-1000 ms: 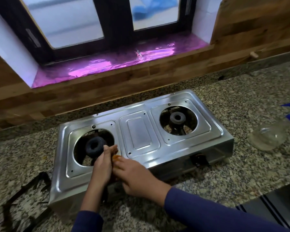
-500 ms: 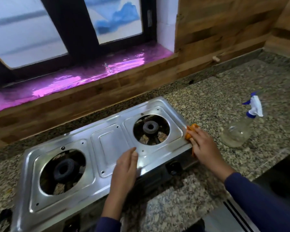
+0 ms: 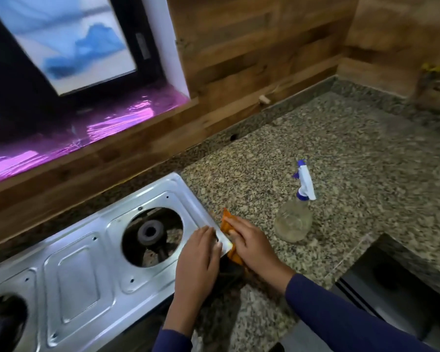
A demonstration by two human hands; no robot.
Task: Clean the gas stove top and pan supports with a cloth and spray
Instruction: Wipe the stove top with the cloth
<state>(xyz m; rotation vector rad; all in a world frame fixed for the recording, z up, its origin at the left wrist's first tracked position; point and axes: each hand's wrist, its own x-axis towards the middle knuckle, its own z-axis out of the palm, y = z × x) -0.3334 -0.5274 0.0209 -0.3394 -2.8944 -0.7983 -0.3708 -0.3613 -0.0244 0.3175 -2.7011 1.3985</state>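
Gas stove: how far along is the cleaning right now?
Done: the steel two-burner stove top looks shiny, its burners bare. In hand: the right hand holds an orange cloth against the stove's right edge while the left hand steadies the corner. Left: the pan supports, out of view; the clear spray bottle stands untouched on the granite counter.
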